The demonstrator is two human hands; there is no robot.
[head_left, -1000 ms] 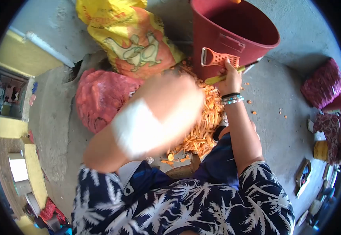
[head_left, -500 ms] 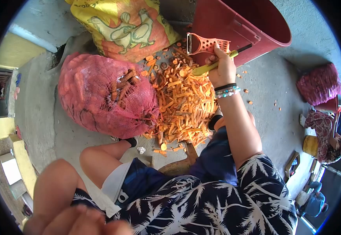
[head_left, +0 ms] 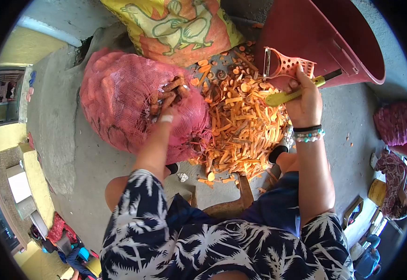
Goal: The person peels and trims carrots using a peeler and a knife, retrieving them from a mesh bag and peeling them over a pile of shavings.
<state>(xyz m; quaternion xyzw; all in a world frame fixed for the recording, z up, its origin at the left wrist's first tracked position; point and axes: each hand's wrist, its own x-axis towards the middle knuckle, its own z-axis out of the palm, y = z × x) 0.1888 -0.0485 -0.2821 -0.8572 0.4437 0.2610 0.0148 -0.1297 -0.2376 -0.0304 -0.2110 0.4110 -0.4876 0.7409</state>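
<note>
Left of the heap of orange peelings [head_left: 240,126] from where I stand, a pink mesh sack [head_left: 114,98] bulges with roots, so by my reckoning plenty remains unpeeled. The left hand [head_left: 168,112] reaches in at its torn opening, among brown-skinned roots [head_left: 173,85]; how far its fingers are closed, or on what, I can't tell. The heap, spread wide, suggests much peeling already done. Above its right side, the right hand [head_left: 306,100] is curled round an orange peeler [head_left: 297,66] and a yellow-handled knife [head_left: 279,98] together. Beyond the heap's upper right leans a red bucket [head_left: 294,32], its bottom hidden from me.
</note>
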